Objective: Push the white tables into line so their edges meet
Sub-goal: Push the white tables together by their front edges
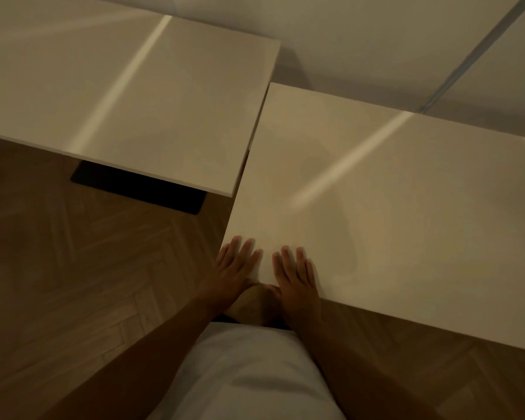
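Both hands, left (235,263) and right (296,275), are laid flat, fingers spread, on near corner of glossy white right counter (391,207); left counter (128,95) is offset farther back, side edges nearly touching, over herringbone wood floor (73,268).

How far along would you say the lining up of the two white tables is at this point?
Done: the side edges of the left table and right table nearly meet. In hand: the left hand and right hand lie flat on the right table's near corner. Left: its front edge sits nearer, so the fronts are not in line.
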`<state>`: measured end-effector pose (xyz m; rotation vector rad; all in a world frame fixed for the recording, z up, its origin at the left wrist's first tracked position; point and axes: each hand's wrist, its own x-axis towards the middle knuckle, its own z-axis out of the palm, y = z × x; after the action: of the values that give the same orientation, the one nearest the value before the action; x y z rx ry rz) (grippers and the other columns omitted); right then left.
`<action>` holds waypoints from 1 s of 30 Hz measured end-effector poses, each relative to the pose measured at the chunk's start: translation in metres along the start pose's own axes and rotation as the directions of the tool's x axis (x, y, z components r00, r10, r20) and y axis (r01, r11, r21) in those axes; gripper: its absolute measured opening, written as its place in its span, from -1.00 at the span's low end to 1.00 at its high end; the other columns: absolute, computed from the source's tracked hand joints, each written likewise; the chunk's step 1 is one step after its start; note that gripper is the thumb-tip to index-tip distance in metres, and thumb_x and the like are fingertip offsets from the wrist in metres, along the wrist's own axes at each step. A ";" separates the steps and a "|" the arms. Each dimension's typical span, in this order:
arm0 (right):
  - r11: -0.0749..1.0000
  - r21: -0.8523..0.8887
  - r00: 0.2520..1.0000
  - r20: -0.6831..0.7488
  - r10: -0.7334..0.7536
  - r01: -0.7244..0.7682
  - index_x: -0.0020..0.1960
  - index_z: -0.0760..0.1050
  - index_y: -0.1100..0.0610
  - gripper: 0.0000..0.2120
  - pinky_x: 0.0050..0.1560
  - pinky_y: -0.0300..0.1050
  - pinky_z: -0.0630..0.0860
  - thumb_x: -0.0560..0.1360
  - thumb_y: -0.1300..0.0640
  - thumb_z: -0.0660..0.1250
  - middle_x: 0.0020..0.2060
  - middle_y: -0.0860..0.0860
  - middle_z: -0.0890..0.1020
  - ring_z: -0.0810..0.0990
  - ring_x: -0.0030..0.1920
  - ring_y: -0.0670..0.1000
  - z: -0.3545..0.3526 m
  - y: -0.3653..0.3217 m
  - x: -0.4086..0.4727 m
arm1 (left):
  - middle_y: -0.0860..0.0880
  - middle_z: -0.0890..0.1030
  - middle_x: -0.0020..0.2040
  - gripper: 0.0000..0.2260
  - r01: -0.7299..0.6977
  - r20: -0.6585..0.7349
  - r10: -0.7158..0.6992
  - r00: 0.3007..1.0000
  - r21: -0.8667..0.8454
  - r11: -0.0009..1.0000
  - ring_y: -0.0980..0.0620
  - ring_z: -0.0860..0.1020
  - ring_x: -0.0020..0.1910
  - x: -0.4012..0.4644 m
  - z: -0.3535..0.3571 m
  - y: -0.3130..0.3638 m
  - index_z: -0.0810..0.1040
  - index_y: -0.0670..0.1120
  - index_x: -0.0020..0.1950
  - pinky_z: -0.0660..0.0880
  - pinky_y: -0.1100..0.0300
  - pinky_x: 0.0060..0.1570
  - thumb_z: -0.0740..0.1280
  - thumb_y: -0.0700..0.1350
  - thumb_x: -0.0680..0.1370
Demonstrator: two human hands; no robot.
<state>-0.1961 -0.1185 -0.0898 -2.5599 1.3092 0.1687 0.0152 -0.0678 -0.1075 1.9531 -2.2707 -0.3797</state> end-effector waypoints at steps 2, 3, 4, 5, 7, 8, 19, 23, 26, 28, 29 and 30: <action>1.000 -0.008 1.000 0.011 -0.012 0.012 0.59 0.22 0.12 -0.34 0.50 0.25 0.10 0.66 -0.28 -0.10 0.58 0.14 0.24 0.14 0.57 0.31 -0.001 0.002 0.005 | -0.26 0.32 0.55 -0.43 -0.020 -0.035 0.020 0.999 0.025 0.999 -0.39 0.24 0.53 0.003 0.000 -0.003 0.25 -0.11 0.57 0.23 -0.27 0.46 0.01 0.24 0.70; 1.000 -0.009 1.000 0.013 -0.014 0.014 0.58 0.23 0.11 -0.34 0.49 0.25 0.11 0.66 -0.28 -0.10 0.58 0.14 0.24 0.15 0.56 0.32 -0.002 0.001 0.007 | -0.26 0.33 0.55 -0.43 -0.018 -0.046 0.019 0.999 0.029 0.999 -0.39 0.24 0.53 0.004 0.001 -0.005 0.25 -0.10 0.57 0.22 -0.26 0.46 0.01 0.24 0.70; 1.000 -0.007 1.000 0.013 -0.016 0.016 0.58 0.23 0.11 -0.34 0.49 0.25 0.11 0.66 -0.28 -0.10 0.57 0.14 0.25 0.15 0.56 0.32 -0.002 0.001 0.009 | -0.26 0.33 0.54 -0.43 -0.022 -0.050 0.023 0.998 0.036 0.999 -0.39 0.24 0.53 0.005 0.003 -0.007 0.25 -0.10 0.57 0.22 -0.26 0.47 0.02 0.24 0.69; 1.000 -0.003 1.000 0.010 -0.017 0.017 0.58 0.22 0.11 -0.34 0.49 0.25 0.11 0.66 -0.28 -0.10 0.57 0.14 0.25 0.15 0.56 0.32 -0.003 0.001 0.012 | -0.26 0.33 0.54 -0.43 -0.022 -0.037 0.023 0.999 0.040 0.999 -0.39 0.24 0.53 0.007 0.003 -0.010 0.25 -0.10 0.57 0.21 -0.26 0.47 0.03 0.24 0.69; 1.000 0.009 1.000 0.003 -0.015 0.015 0.59 0.20 0.11 -0.33 0.49 0.24 0.10 0.66 -0.29 -0.10 0.57 0.15 0.25 0.14 0.56 0.32 -0.005 0.002 0.018 | -0.27 0.33 0.54 -0.43 -0.012 -0.025 0.012 1.000 0.023 1.000 -0.40 0.25 0.52 0.014 0.002 -0.014 0.29 -0.12 0.56 0.23 -0.27 0.47 0.06 0.23 0.69; 1.000 0.014 1.000 0.009 -0.013 0.013 0.59 0.19 0.11 -0.33 0.49 0.24 0.10 0.65 -0.29 -0.11 0.57 0.15 0.24 0.14 0.56 0.32 -0.005 0.002 0.020 | -0.27 0.32 0.55 -0.44 -0.012 -0.028 0.012 1.000 0.009 1.000 -0.40 0.25 0.52 0.016 0.003 -0.017 0.32 -0.12 0.56 0.23 -0.27 0.47 0.06 0.22 0.69; 1.000 0.018 0.996 0.087 0.019 -0.020 0.61 0.04 0.05 -0.31 0.53 0.16 -0.15 0.62 -0.33 -0.14 0.60 0.11 0.13 -0.06 0.59 0.24 -0.012 -0.005 0.042 | -0.14 -0.17 0.66 -0.22 -0.072 0.075 0.066 0.995 0.080 0.994 -0.30 -0.10 0.62 0.030 -0.008 -0.038 -0.13 -0.02 0.66 -0.09 -0.15 0.57 0.17 0.27 0.61; 0.997 0.069 0.993 0.118 0.026 -0.034 0.61 -0.21 -0.05 -0.29 0.56 0.10 -0.33 0.63 -0.33 -0.02 0.59 -0.02 -0.22 -0.37 0.58 0.15 -0.020 -0.004 0.043 | -0.09 -0.17 0.66 -0.25 -0.015 0.218 0.002 0.976 0.057 0.998 -0.22 -0.24 0.61 0.035 -0.018 -0.037 -0.10 0.03 0.66 -0.01 -0.20 0.58 0.10 0.33 0.61; 0.989 0.124 0.987 0.152 0.057 -0.076 0.63 -0.22 -0.06 -0.25 0.59 0.15 -0.24 0.62 -0.35 0.01 0.59 -0.04 -0.27 -0.38 0.57 0.12 -0.034 -0.007 0.044 | -0.09 -0.10 0.67 -0.28 0.052 0.273 -0.047 0.961 -0.014 0.999 -0.19 -0.21 0.62 0.039 -0.040 -0.030 -0.06 0.05 0.66 0.02 -0.22 0.57 0.17 0.28 0.62; 0.980 0.164 0.986 0.142 0.087 -0.110 0.63 -0.22 -0.06 -0.20 0.58 0.15 -0.24 0.59 -0.35 0.08 0.62 -0.01 -0.23 -0.35 0.58 0.12 -0.043 -0.009 0.045 | -0.10 -0.10 0.67 -0.26 0.100 0.235 -0.084 0.968 -0.057 0.993 -0.21 -0.17 0.63 0.037 -0.058 -0.022 -0.05 0.04 0.66 -0.02 -0.23 0.58 0.22 0.26 0.61; 0.975 0.182 0.986 0.123 0.109 -0.130 0.63 -0.23 -0.06 -0.17 0.57 0.14 -0.25 0.58 -0.36 0.11 0.62 0.00 -0.23 -0.34 0.58 0.13 -0.047 -0.011 0.043 | -0.10 -0.10 0.67 -0.25 0.104 0.219 -0.086 0.972 -0.071 0.992 -0.21 -0.17 0.63 0.035 -0.066 -0.020 -0.04 0.04 0.66 -0.06 -0.22 0.58 0.23 0.27 0.60; 0.968 0.202 0.986 0.106 0.132 -0.151 0.62 -0.25 -0.06 -0.13 0.56 0.13 -0.24 0.56 -0.37 0.14 0.60 0.00 -0.25 -0.33 0.58 0.12 -0.052 -0.013 0.041 | -0.09 -0.12 0.67 -0.24 0.102 0.215 -0.082 0.973 -0.081 0.992 -0.20 -0.18 0.63 0.032 -0.073 -0.018 -0.05 0.05 0.67 -0.12 -0.19 0.58 0.21 0.30 0.60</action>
<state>-0.1624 -0.1573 -0.0469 -2.2589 1.3956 0.1634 0.0461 -0.1102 -0.0445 2.0651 -2.2418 -0.7211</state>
